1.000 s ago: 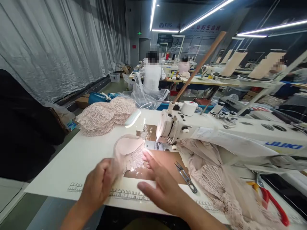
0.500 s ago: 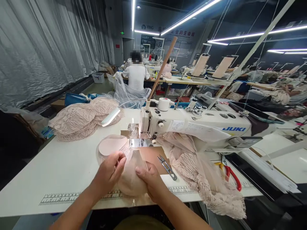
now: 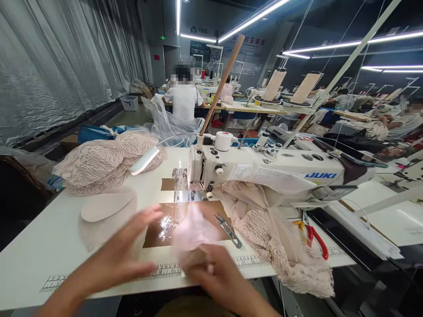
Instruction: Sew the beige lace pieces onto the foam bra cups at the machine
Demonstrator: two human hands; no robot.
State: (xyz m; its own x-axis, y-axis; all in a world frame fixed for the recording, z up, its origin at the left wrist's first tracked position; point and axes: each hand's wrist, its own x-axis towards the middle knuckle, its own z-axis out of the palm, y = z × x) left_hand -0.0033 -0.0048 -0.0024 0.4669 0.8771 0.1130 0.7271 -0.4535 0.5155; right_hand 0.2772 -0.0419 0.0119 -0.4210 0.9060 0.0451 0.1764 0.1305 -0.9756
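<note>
My left hand (image 3: 120,251) hovers over the table's left part, fingers spread, holding nothing and slightly blurred. Beyond it lies a pale beige piece of sheer fabric (image 3: 107,209) with a smooth rounded panel on top. My right hand (image 3: 218,268) is closed around a bunched piece of thin, light pink fabric (image 3: 194,231), smeared by motion, in front of the needle area. The white sewing machine (image 3: 264,165) stands behind. Thread snips (image 3: 228,231) lie on the brown plate (image 3: 155,233), just beyond my right hand.
Beige lace (image 3: 254,220) runs under the machine arm and over the front edge. Folded lace (image 3: 95,163) is piled at the back left beside a lamp (image 3: 144,160). Red-handled pliers (image 3: 317,242) lie at right. A person in white (image 3: 183,103) sits ahead.
The fabric piece with the rounded panel has moved left, away from the needle. My left hand has opened and shifted left and down. My right hand keeps hold of thin fabric.
</note>
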